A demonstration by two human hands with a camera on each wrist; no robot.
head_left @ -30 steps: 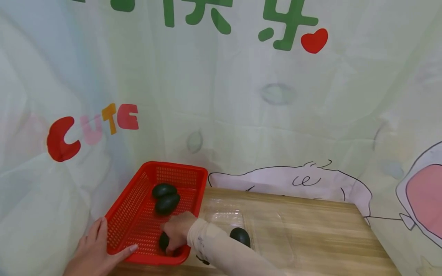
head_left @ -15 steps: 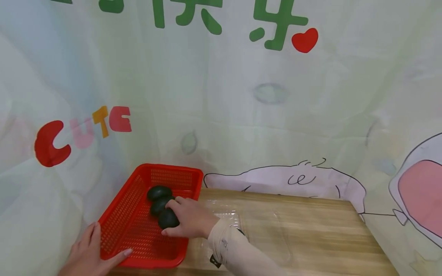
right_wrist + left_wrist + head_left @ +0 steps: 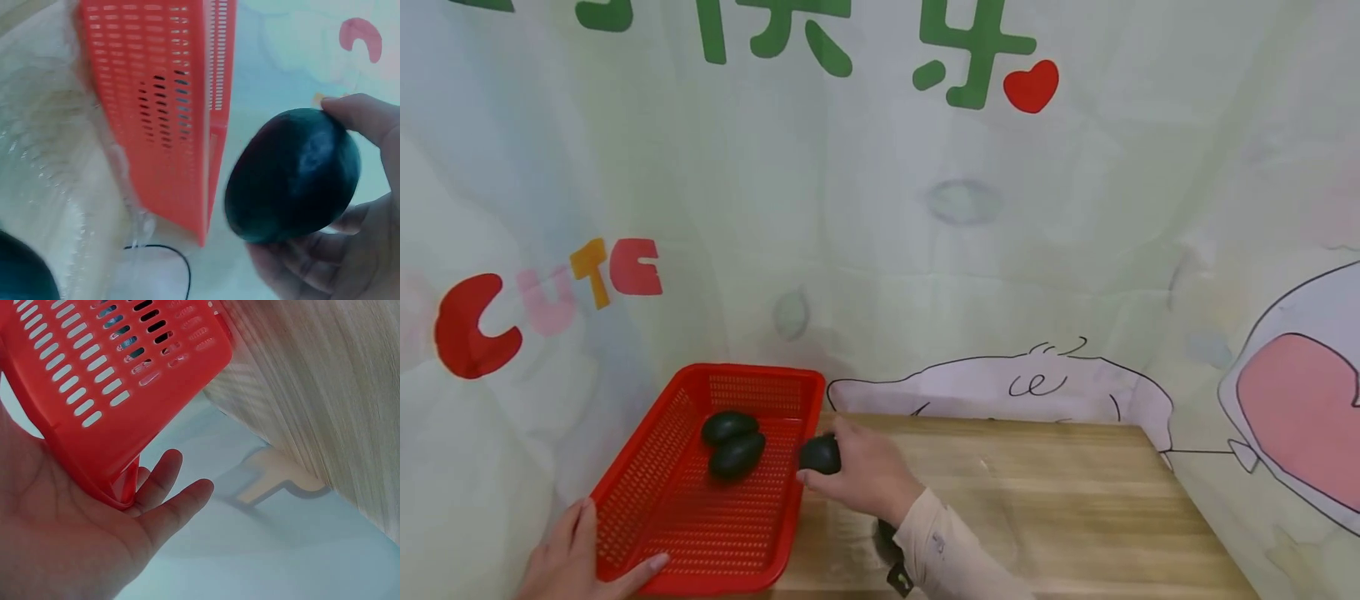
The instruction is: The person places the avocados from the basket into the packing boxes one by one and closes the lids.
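My right hand grips a dark green avocado between thumb and fingers, raised by the right rim of the red basket. Two more avocados lie side by side toward the back of the basket. Spread around its near left corner, my left hand has its thumb over the front rim; the left wrist view shows the corner resting against the palm with fingers extended. A further avocado sits by the clear plastic tray, mostly behind the right wrist in the head view.
The wooden table extends to the right of the basket. A printed cloth backdrop with letters and cartoon shapes closes in the back and both sides. The basket stands close to its left side.
The right hand has lifted an avocado from the basket's near end and carried it rightward to the right rim. The left hand stays at the corner. The head view has turned slightly right.
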